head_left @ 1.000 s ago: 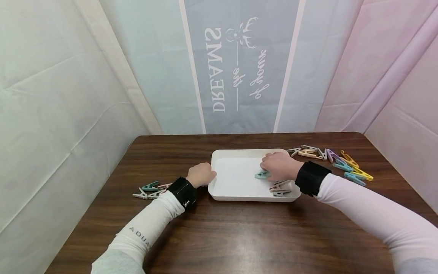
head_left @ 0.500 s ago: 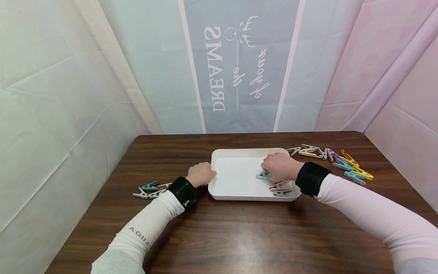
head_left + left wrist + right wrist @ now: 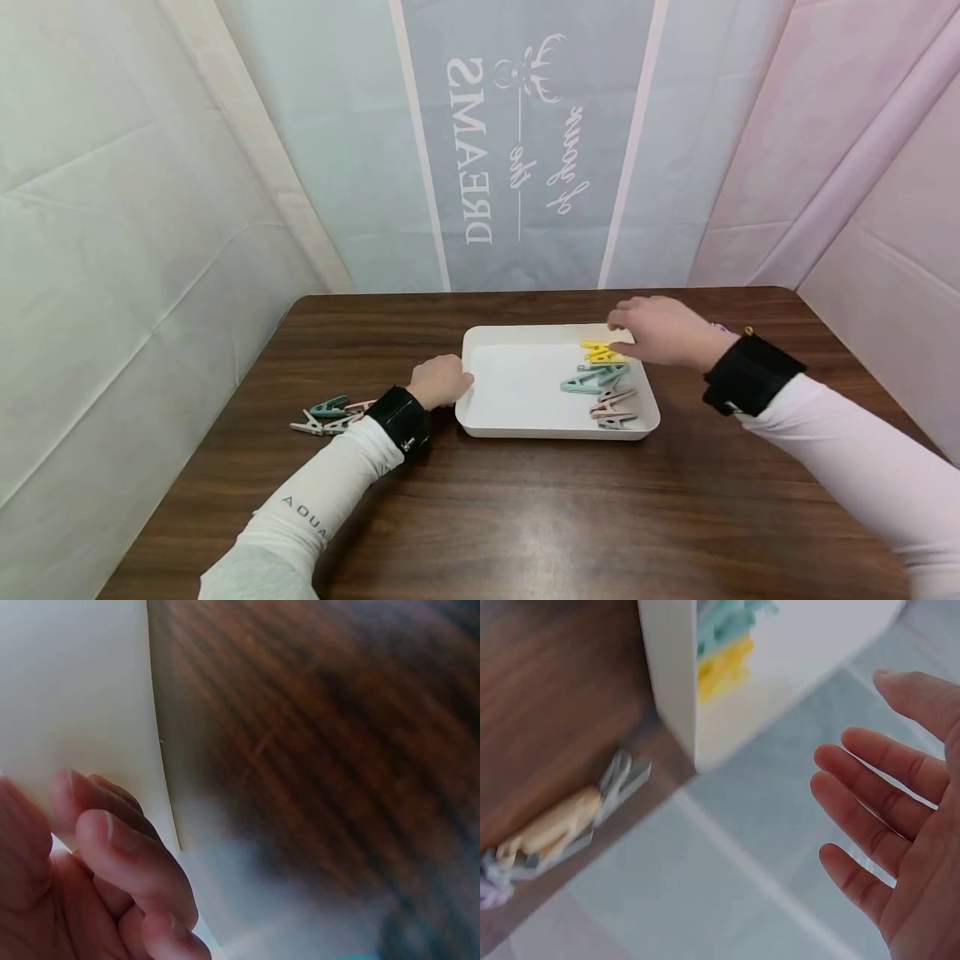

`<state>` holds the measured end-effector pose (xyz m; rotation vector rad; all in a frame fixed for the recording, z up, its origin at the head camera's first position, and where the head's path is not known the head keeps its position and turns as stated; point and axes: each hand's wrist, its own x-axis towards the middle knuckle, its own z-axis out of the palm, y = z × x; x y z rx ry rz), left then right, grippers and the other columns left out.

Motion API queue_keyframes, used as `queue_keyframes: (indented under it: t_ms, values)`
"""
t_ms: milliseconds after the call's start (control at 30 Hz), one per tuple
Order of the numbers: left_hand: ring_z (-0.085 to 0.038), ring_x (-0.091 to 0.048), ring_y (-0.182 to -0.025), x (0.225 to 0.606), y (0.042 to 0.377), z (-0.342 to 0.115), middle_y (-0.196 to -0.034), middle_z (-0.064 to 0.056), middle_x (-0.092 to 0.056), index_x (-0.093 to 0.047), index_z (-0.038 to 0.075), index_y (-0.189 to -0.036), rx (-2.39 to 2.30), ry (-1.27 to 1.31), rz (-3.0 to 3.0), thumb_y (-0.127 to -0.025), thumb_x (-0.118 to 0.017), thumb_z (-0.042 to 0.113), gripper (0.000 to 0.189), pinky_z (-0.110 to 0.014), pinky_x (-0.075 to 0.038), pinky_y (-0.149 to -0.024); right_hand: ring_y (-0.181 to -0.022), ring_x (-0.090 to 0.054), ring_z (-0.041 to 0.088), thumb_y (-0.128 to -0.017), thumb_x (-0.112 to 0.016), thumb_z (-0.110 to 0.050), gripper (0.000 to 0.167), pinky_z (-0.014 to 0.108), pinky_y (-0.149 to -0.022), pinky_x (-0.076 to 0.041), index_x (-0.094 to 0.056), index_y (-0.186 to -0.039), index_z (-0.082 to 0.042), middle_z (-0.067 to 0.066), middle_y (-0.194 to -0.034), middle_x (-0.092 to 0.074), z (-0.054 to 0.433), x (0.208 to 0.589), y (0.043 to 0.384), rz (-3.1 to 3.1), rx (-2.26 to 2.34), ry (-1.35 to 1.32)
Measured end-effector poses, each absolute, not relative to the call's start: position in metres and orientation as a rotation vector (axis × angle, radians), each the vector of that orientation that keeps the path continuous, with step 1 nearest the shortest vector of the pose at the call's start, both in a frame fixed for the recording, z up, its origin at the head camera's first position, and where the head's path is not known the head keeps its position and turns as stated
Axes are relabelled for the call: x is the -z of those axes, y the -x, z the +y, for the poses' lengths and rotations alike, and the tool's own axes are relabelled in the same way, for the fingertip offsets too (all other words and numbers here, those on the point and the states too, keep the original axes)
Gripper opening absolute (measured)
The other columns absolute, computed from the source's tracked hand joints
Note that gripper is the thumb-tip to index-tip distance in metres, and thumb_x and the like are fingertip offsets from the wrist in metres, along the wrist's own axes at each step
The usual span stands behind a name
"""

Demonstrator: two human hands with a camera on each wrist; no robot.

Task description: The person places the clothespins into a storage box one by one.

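The white tray (image 3: 517,383) lies on the table, its left rim held by my left hand (image 3: 441,382). In the left wrist view the fingers (image 3: 131,851) curl at the tray wall (image 3: 82,690). My right hand (image 3: 667,332) hovers over the tray's far right corner, holding nothing; its fingers (image 3: 877,795) spread loosely in the right wrist view. Along the tray's right side, clothespins lie in groups by colour: yellow clothespins (image 3: 598,351) at the far end, teal clothespins (image 3: 581,383) in the middle, then pink clothespins (image 3: 611,407) and a grey clothespin (image 3: 617,423) nearest me.
Left of the tray, beside my left wrist, lie a dark teal clothespin (image 3: 330,407) and several pale ones. Beyond the tray's right end are a cream clothespin (image 3: 551,825), grey clothespins (image 3: 619,784) and a purple one (image 3: 491,889), mostly hidden by my right arm in the head view.
My right hand has let go of the clothespins in the tray, risen and moved to the far right. Yellow clothespins it covered now show. The left hand and tray have stayed put.
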<state>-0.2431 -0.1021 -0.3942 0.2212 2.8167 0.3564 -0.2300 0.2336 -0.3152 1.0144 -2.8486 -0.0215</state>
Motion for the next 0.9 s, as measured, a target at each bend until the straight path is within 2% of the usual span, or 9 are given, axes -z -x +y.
queue_keyframes:
  t_ms: [133,300,467,700,833,900]
  values:
    - [-0.017,-0.057,-0.05,0.394,0.243,-0.103,-0.057,-0.004,-0.059,-0.061,0.009,-0.075,-0.355,-0.221,2.816,-0.099,-0.048,0.027,0.033,-0.031,-0.042,-0.05,-0.071,-0.058,0.018,-0.086,-0.073,-0.025,0.022,0.041,-0.062,-0.048,-0.068,-0.099,-0.008,0.004,-0.091,-0.064,0.261,0.301,0.227,-2.852,-0.006,-0.862]
    - [-0.016,-0.057,-0.05,0.395,0.244,-0.103,-0.057,-0.004,-0.059,-0.06,0.009,-0.075,-0.349,-0.232,2.821,-0.099,-0.047,0.027,0.033,-0.031,-0.042,-0.05,-0.077,-0.062,0.025,-0.087,-0.071,-0.026,0.029,0.048,-0.065,-0.049,-0.066,-0.105,-0.004,0.009,-0.096,-0.065,0.296,0.292,0.223,-2.902,-0.002,-0.704]
    - [-0.017,-0.057,-0.05,0.394,0.243,-0.102,-0.057,-0.004,-0.059,-0.061,0.01,-0.075,-0.359,-0.234,2.819,-0.099,-0.048,0.026,0.032,-0.031,-0.042,-0.05,-0.079,-0.063,0.028,-0.088,-0.07,-0.027,0.033,0.05,-0.067,-0.049,-0.064,-0.106,0.001,0.013,-0.095,-0.066,0.33,0.298,0.218,-2.985,-0.01,-0.613]
    - [-0.016,-0.057,-0.049,0.395,0.244,-0.103,-0.055,-0.003,-0.059,-0.06,0.01,-0.072,-0.369,-0.252,2.823,-0.098,-0.048,0.025,0.033,-0.031,-0.042,-0.049,-0.078,-0.06,0.025,-0.085,-0.073,-0.029,0.033,0.048,-0.064,-0.049,-0.064,-0.099,0.0,0.01,-0.089,-0.066,0.367,0.318,0.212,-3.122,-0.062,-0.502]
    - [-0.016,-0.056,-0.047,0.398,0.245,-0.104,-0.054,-0.002,-0.058,-0.059,0.01,-0.07,-0.364,-0.279,2.837,-0.098,-0.047,0.024,0.034,-0.031,-0.042,-0.047,-0.086,-0.062,0.039,-0.083,-0.074,-0.029,0.047,0.053,-0.069,-0.049,-0.062,-0.107,0.01,0.023,-0.097,-0.066,0.384,0.331,0.207,-3.192,-0.034,-0.471]
    - [-0.016,-0.056,-0.047,0.399,0.245,-0.104,-0.053,-0.002,-0.058,-0.059,0.01,-0.069,-0.373,-0.279,2.838,-0.098,-0.047,0.024,0.034,-0.031,-0.041,-0.047,-0.088,-0.062,0.042,-0.083,-0.074,-0.03,0.051,0.054,-0.07,-0.048,-0.061,-0.108,0.012,0.026,-0.097,-0.065,0.393,0.337,0.204,-3.227,-0.035,-0.448]
